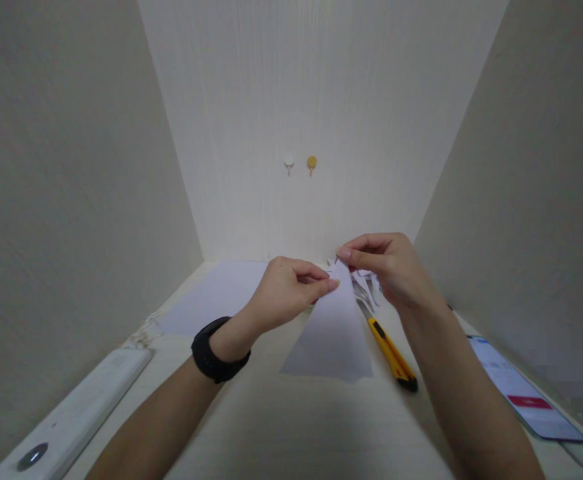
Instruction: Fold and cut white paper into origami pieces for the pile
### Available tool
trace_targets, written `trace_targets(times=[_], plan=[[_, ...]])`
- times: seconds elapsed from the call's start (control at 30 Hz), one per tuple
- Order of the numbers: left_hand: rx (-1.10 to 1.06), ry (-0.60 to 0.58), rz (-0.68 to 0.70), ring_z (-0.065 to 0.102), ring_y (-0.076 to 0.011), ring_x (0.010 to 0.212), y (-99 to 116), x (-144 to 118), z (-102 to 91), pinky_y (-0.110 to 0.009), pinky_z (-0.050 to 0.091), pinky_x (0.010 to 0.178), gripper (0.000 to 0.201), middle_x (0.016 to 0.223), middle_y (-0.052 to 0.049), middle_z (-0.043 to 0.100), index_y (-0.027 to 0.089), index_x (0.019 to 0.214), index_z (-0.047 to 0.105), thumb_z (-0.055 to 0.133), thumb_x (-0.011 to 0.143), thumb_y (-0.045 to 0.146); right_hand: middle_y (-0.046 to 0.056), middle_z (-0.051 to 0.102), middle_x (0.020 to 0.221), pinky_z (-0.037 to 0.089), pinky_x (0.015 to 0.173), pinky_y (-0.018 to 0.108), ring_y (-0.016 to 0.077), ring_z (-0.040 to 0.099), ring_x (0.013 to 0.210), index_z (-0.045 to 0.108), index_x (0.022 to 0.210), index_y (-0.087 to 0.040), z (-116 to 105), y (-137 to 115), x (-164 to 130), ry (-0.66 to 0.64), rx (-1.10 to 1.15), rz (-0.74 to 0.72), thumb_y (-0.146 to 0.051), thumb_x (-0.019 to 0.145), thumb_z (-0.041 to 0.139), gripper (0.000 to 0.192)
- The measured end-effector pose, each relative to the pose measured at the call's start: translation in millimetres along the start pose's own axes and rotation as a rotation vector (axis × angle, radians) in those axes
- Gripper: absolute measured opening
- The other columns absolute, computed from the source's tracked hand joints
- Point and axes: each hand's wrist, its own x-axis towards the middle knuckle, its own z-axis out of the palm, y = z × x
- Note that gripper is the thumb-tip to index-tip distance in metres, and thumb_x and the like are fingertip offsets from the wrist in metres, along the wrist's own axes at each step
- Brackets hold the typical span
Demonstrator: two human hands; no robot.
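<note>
A white sheet of paper point(335, 340), narrow at the top and wide at the bottom, hangs or leans over the desk between my hands. My left hand point(291, 290), a black band on its wrist, pinches the paper's upper left edge between thumb and fingers. At the top tip, my right hand point(384, 263) is closed in a pinch; a small thin dark thing shows at its fingertips, too small to name. Just right of the paper lies a yellow utility knife point(390, 352) with a black end. White paper scraps point(368, 290) are partly hidden behind my right hand.
Another white sheet point(211, 293) lies at the back left. A white device point(81, 413) with a round button sits along the left wall, a cord bunched behind it. On the right is a phone point(521, 390) with its screen lit. Two small hooks hang on the back wall.
</note>
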Motion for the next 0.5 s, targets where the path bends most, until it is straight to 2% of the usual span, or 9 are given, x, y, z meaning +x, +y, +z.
trace_targets(times=[0.2,0.33,0.4,0.5], plan=[[-0.003,-0.006,0.024,0.06,-0.0104,0.053,-1.6,0.5,-0.4,-0.019,0.044,0.049,0.015,0.062,-0.003,0.071,0.015,0.075,0.077,0.076,0.075,0.03,0.002,0.067,0.059,0.046,0.054,0.027,0.0119,0.055,0.053,0.075,0.062,-0.018,1.3,0.0,0.8,0.021,0.01,0.016,-0.03,0.053,0.086,0.018],[0.004,0.012,0.048,0.06,-0.0105,0.053,-2.7,1.6,-1.4,-0.019,0.045,0.05,0.015,0.062,-0.002,0.071,0.016,0.075,0.077,0.075,0.075,0.03,0.004,0.07,0.067,0.045,0.056,0.026,0.0127,0.058,0.059,0.076,0.07,-0.016,-3.2,3.1,0.7,-0.115,-0.063,-0.011,-0.039,0.058,0.086,0.028],[0.012,0.026,0.052,0.06,-0.0103,0.053,-2.5,1.9,-1.7,-0.019,0.045,0.05,0.014,0.062,-0.002,0.071,0.015,0.075,0.077,0.075,0.075,0.029,0.004,0.068,0.064,0.042,0.054,0.025,0.0123,0.056,0.058,0.075,0.071,-0.015,-5.0,3.8,0.3,-0.186,-0.123,-0.005,-0.044,0.061,0.085,0.033],[0.028,0.034,0.051,0.059,-0.0098,0.052,-1.7,1.6,-1.8,-0.018,0.044,0.049,0.014,0.061,-0.002,0.07,0.015,0.074,0.077,0.075,0.074,0.029,0.002,0.062,0.057,0.036,0.049,0.024,0.0106,0.051,0.053,0.072,0.065,-0.014,-5.9,3.5,-0.3,-0.189,-0.19,-0.021,-0.05,0.061,0.084,0.038]])
